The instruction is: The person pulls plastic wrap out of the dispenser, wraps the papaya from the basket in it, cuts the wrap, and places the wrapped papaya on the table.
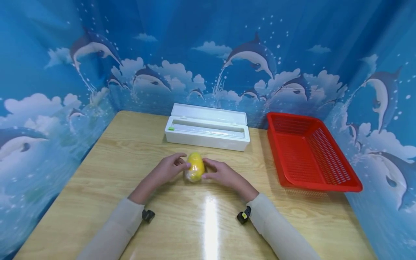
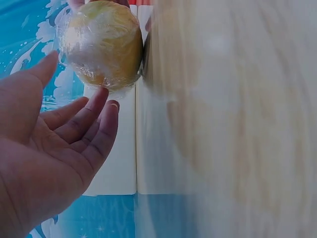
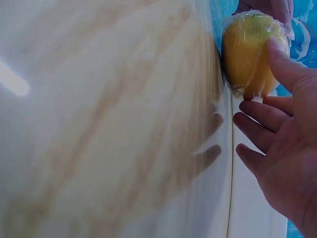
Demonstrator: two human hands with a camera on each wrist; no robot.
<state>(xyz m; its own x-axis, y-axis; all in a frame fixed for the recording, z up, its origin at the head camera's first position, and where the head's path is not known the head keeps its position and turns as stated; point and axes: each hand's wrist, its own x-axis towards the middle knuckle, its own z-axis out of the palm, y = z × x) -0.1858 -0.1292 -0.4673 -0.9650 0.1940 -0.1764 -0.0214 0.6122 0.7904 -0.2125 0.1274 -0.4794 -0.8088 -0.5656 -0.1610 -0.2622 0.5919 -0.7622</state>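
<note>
A yellow mango [image 1: 195, 167] wrapped in clear cling film sits on the table between the two hands. Its film looks wrinkled and shiny, bunched at the near end in the head view. On its left side, the left hand [image 1: 169, 167] has thumb and fingers spread, fingertips right at the fruit. The right hand [image 1: 221, 174] is on the other side, loosely bent, its fingertips close against the film. In the right wrist view the thumb [image 3: 283, 62] overlaps the mango [image 3: 247, 54]. From the left wrist view, relaxed fingers [image 2: 94, 119] reach under the wrapped mango [image 2: 106, 47].
Behind the mango stands a long white cling film dispenser box [image 1: 208, 139], its lid [image 1: 209, 113] raised and a green slider [image 1: 171, 128] on its left. A red plastic basket [image 1: 276, 155] is at the right. Blue dolphin-print curtains [image 1: 182, 32] surround the wooden table [image 1: 107, 162].
</note>
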